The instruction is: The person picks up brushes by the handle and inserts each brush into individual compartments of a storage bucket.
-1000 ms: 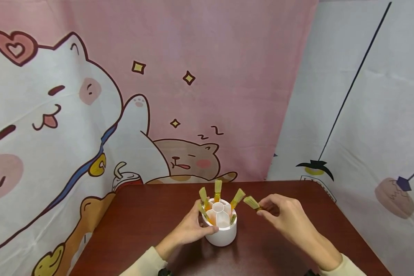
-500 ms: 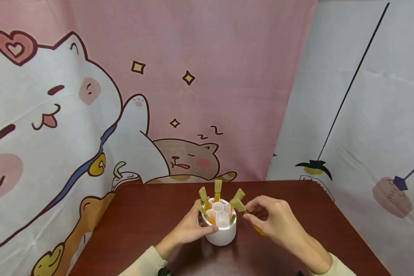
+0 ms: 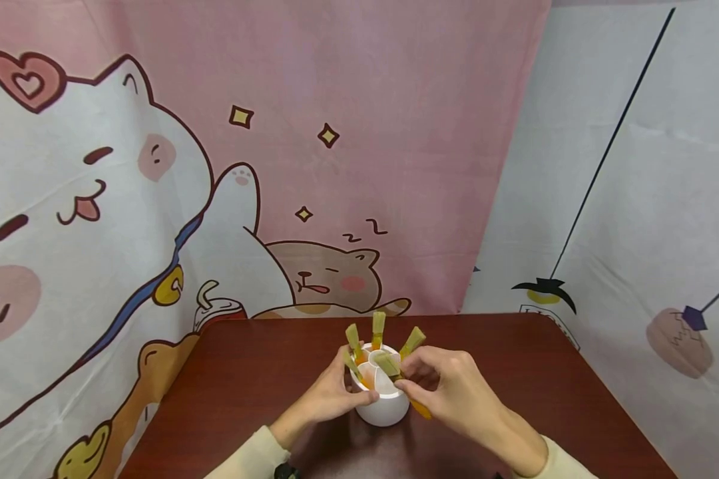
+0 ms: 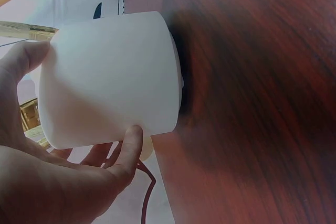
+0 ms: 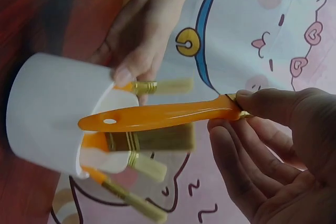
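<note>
A round white divided brush holder (image 3: 383, 412) stands on the table. My left hand (image 3: 329, 400) grips its left side, thumb near the front rim and fingers round the back. Several paintbrushes stand in it bristles up, among them a rear paintbrush (image 3: 379, 326) and a right-hand paintbrush (image 3: 415, 339). My right hand (image 3: 458, 389) pinches another paintbrush (image 5: 168, 116) near its ferrule. That brush's bristles tilt over the holder's front compartment, and its orange handle slants down to the right, outside the rim. I cannot tell whether the handle touches the holder.
The dark red-brown wooden tabletop (image 3: 551, 386) spreads around the holder. Behind it hangs a pink cloth (image 3: 395, 133) printed with cartoon cats, and a pale printed cloth (image 3: 635, 199) hangs on the right.
My right hand has moved left with its paintbrush, from right of the holder to over its front right rim. The handle has come into view below the hand. My left hand stays on the holder.
</note>
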Tool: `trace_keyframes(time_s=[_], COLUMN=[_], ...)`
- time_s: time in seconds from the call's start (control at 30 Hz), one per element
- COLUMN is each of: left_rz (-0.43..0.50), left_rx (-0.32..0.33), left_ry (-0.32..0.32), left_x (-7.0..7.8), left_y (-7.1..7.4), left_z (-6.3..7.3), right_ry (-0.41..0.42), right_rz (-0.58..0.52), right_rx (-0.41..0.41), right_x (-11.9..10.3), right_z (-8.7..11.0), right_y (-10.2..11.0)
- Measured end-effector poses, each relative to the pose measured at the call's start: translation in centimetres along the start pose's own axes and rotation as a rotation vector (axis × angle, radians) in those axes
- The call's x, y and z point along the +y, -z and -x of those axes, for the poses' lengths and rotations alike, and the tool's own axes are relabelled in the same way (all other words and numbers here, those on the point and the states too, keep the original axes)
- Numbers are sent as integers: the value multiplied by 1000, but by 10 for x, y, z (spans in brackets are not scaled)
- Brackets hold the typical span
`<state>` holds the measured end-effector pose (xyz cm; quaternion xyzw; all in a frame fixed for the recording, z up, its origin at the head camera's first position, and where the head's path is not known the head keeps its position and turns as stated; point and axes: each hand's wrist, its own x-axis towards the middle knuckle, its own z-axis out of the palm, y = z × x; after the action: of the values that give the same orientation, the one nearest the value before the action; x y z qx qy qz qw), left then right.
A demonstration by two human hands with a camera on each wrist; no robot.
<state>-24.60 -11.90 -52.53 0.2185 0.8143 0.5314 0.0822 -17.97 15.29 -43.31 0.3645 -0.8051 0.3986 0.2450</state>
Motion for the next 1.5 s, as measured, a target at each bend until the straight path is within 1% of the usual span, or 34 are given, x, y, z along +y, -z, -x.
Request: trace_keyframes(time_s=[0.3, 0.5, 0.67, 0.77, 0.9, 1.07, 1.27, 1.5], left_rz=[38, 58, 60, 52, 48, 51, 41, 41], left_rx=[-19, -30, -33, -30, -26, -35, -44, -44], left_ry=[5, 7, 1, 1, 5, 10, 6, 4], left_x=[-2, -3, -2, -2, -3, -3, -3, -3], left_y=[3, 3, 4, 4, 4, 4, 5, 5], left_z=[0, 0, 0, 0, 1, 2, 2, 1], right_ry=[72, 86, 89, 79, 55, 19, -27, -34], right_rz=[-20, -19, -17, -5, 37, 76, 65, 105], right_rx=[3, 29, 29, 16, -5, -43, -101, -129], right_x=[-5, -6, -4, -1, 7, 18, 26, 30], right_z=[-10, -15, -19, -21, -23, -20, -15, -12], right_y=[-22, -31, -33, -33, -34, -37, -42, -44])
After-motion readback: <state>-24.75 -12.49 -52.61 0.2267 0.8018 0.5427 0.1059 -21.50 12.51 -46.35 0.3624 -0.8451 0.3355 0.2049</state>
